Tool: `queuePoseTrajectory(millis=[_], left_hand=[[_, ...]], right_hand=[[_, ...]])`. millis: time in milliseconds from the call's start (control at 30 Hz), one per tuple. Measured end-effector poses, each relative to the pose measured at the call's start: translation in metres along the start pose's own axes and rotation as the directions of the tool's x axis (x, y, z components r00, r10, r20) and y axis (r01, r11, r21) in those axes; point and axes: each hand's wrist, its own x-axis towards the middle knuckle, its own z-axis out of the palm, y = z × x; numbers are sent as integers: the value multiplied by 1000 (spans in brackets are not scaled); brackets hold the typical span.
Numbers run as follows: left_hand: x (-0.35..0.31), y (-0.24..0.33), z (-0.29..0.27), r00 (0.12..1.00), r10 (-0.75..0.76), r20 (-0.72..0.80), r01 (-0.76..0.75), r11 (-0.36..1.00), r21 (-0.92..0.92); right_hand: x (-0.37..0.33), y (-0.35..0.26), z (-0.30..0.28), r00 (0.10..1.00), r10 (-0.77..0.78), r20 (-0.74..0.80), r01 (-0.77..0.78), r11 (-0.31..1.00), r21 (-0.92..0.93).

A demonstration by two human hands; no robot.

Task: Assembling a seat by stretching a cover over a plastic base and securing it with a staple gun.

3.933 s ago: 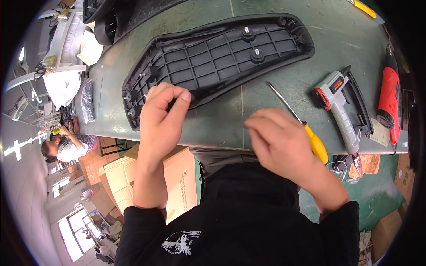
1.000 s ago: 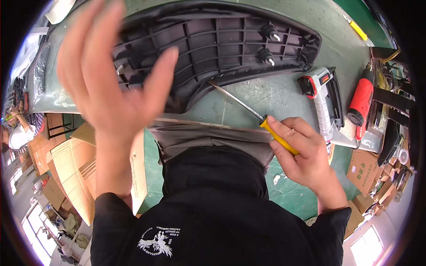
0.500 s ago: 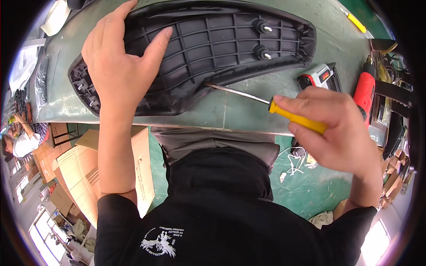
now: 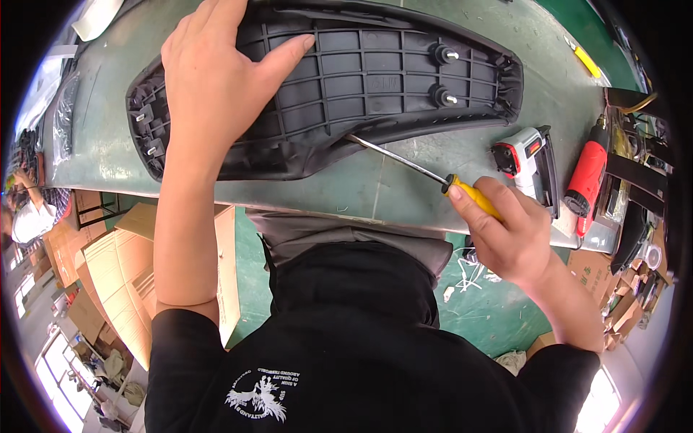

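A black motorcycle seat lies upside down on the bench, showing its ribbed plastic base, two studs and the cover folded round its rim. My left hand holds it on the left part, thumb spread across the ribs; the fingertips run toward the far edge and are partly out of view. In my right hand is a screwdriver, its yellow handle gripped between thumb and curled fingers. The metal tip meets the cover's near edge where the rim curves inward; its very end is hidden at the fold.
A white and red staple gun and a red power tool lie at the right of the green bench. A yellow cutter knife is at the far right. An open cardboard box stands below left. Someone else is at far left.
The seat has shifted slightly right, with my left hand on it. My right hand has moved down and left, and the screwdriver now slants more steeply, its tip still at the rim.
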Motion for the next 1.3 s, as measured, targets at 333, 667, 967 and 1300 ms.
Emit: queuePoseTrajectory(millis=[333,667,967,1300], left_hand=[[23,6,-4,977,-156,143,164,986,-44],[-11,-3,-12,842,516,-158,-504,856,114],[-37,31,-21,825,334,455,-256,940,-227],[-31,39,-11,838,88,539,47,972,-232]], right_hand=[[-33,-38,54,900,421,-108,-263,724,637],[-55,-50,24,825,555,-107,-367,671,644],[-44,-52,26,839,527,-136,-324,685,652],[-69,0,31,951,281,-131,-295,949,-106]])
